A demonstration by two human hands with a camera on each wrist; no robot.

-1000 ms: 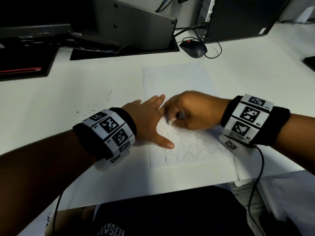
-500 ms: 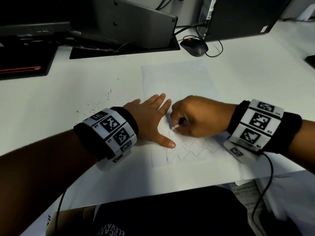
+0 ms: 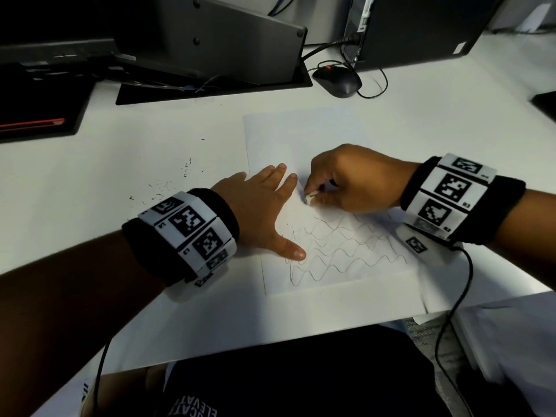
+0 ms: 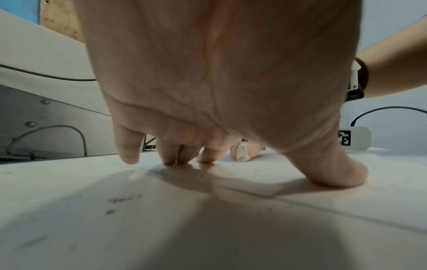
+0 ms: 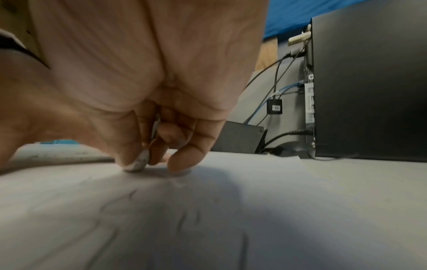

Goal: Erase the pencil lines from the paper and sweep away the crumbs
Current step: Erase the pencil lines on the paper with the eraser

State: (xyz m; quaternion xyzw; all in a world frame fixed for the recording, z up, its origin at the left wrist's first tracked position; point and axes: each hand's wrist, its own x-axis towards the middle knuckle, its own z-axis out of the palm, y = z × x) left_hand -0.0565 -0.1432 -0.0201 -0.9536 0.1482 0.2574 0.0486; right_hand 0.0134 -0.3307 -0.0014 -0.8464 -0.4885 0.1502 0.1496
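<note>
A white sheet of paper (image 3: 301,136) lies on the white desk, with wavy pencil lines (image 3: 337,254) across its near half. My left hand (image 3: 264,206) lies flat with straight fingers on the sheet's left edge, thumb spread toward me. My right hand (image 3: 346,185) pinches a small white eraser (image 3: 310,198) and presses its tip onto the paper just beside the left fingertips. The eraser (image 5: 138,162) shows between thumb and fingers in the right wrist view, and the eraser (image 4: 241,152) is visible beyond my left hand (image 4: 208,91). Dark eraser crumbs (image 3: 159,188) are scattered on the desk left of the sheet.
A black mouse (image 3: 337,79) with its cable lies behind the paper. A tilted grey panel (image 3: 210,34) and a black computer case (image 3: 421,25) stand at the back. A black tray (image 3: 39,109) sits far left. The desk's near edge (image 3: 270,341) runs just below the sheet.
My right hand has slid the eraser back and forth over the upper lines, ending slightly right and nearer me. The left hand has stayed pressed on the paper.
</note>
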